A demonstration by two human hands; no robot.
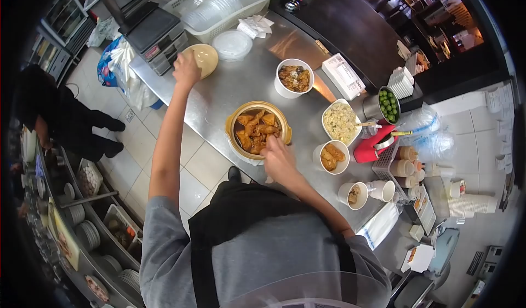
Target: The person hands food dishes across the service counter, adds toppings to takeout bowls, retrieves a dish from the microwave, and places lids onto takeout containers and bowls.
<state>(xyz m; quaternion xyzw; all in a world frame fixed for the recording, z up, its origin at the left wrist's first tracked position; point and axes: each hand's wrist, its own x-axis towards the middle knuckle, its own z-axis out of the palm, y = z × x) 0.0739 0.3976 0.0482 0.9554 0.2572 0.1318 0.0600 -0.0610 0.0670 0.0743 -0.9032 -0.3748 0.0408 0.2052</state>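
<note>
At the far left of the steel counter (219, 97), my left hand (187, 70) is closed at the edge of a round tan lid (205, 60). A yellow-rimmed clay pot (231, 123) stands nearer to me, filled with brown pieces of food in dark sauce (253, 131). My right hand (278, 156) is closed at the pot's near right side, over its rim; whatever it holds is hidden. Beyond the pot is a white paper bowl of brown food (294, 79). To the right stand a container of rice (339, 122) and a cup with fried pieces (332, 157).
Clear plastic lids fill a white basket (219, 31) at the back left. A black device (156, 37) stands beside it. On the right are a pot of green limes (388, 105), a red holder (372, 146) and paper cups (382, 190). A person (60, 111) stands at far left.
</note>
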